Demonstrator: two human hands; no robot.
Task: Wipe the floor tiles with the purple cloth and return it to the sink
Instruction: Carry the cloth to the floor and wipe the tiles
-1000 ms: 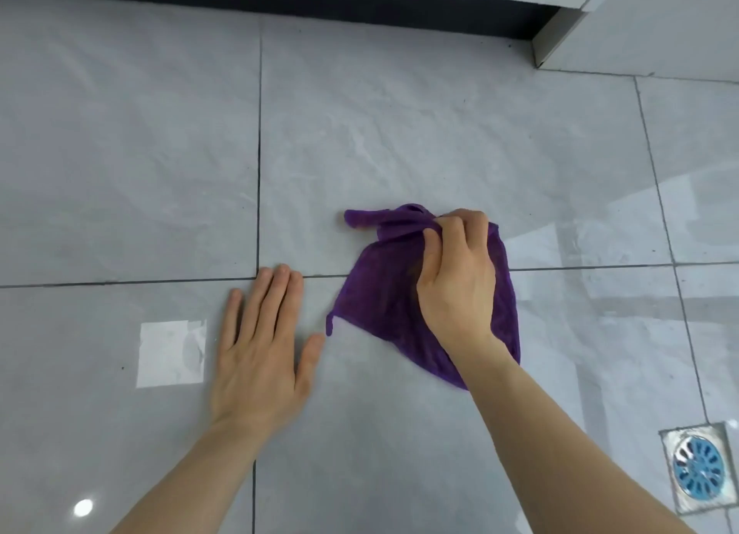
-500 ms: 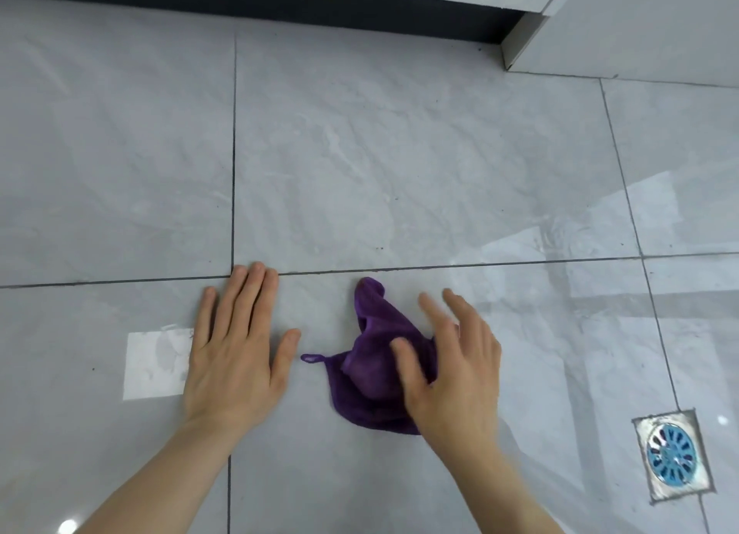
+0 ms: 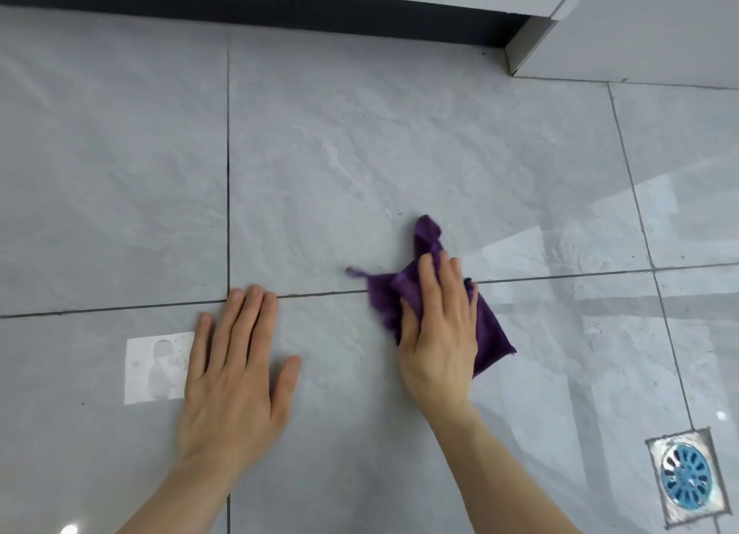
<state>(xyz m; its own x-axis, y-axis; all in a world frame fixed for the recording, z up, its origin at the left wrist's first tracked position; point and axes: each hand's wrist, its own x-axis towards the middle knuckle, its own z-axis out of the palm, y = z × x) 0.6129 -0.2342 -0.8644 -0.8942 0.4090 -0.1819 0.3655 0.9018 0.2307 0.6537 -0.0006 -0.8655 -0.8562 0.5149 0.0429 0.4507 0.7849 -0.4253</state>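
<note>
The purple cloth [image 3: 490, 335] lies crumpled on the glossy grey floor tiles [image 3: 360, 153], straddling a grout line. My right hand [image 3: 442, 325] presses flat on top of it, fingers together and pointing away from me, covering its middle. One corner of the cloth sticks out beyond my fingertips and a thin loop trails to the left. My left hand [image 3: 236, 377] rests palm-down on the tile to the left of the cloth, fingers spread, holding nothing. The sink is not in view.
A square floor drain with a blue grate [image 3: 686, 475] sits at the lower right. A dark kick strip [image 3: 280, 5] under white cabinets runs along the far edge, with a metal corner trim [image 3: 520, 51] at the upper right. A bright reflection patch [image 3: 156, 367] lies left of my left hand.
My right hand pulled the cloth toward me, then pushed it away and to the right across the grout line, now lying flat on it. My left hand stayed planted on the tile.
</note>
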